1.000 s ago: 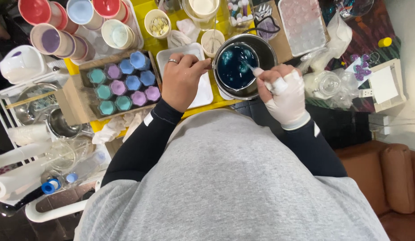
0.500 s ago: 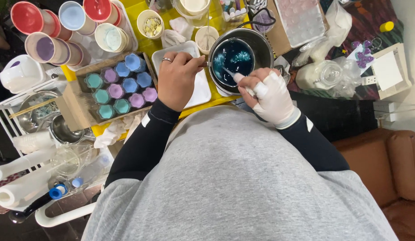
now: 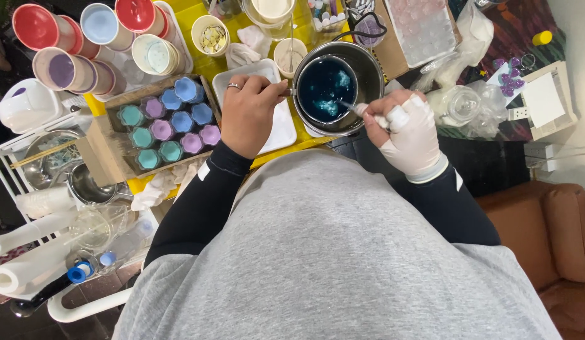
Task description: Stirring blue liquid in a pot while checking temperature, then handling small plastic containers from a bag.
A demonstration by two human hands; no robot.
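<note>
Cluttered yellow table (image 3: 207, 66), stuff everywhere; left hand (image 3: 248, 113) gripped the handle of a small pot (image 3: 327, 88) sitting inside a bigger pan (image 3: 368, 75), gloved right hand (image 3: 409, 135) closed round a stirring stick (image 3: 352, 107). Blue liquid looked only half mixed, pale patches left

Upright steel pot (image 3: 368, 75) of dark-blue liquid (image 3: 324, 85)

The pot (image 3: 366, 75) is shiny bare metal, and the dark blue liquid (image 3: 324, 88) inside it looks glossy and wet. The right hand (image 3: 410, 135) wears a thin, matt white glove; the left hand (image 3: 248, 113) is bare with a metal ring. The white tray (image 3: 281, 126) near the pot is smooth plastic. At left, pastel moulds (image 3: 169, 126) look soft and matt inside a rough cardboard box (image 3: 94, 154).
</note>
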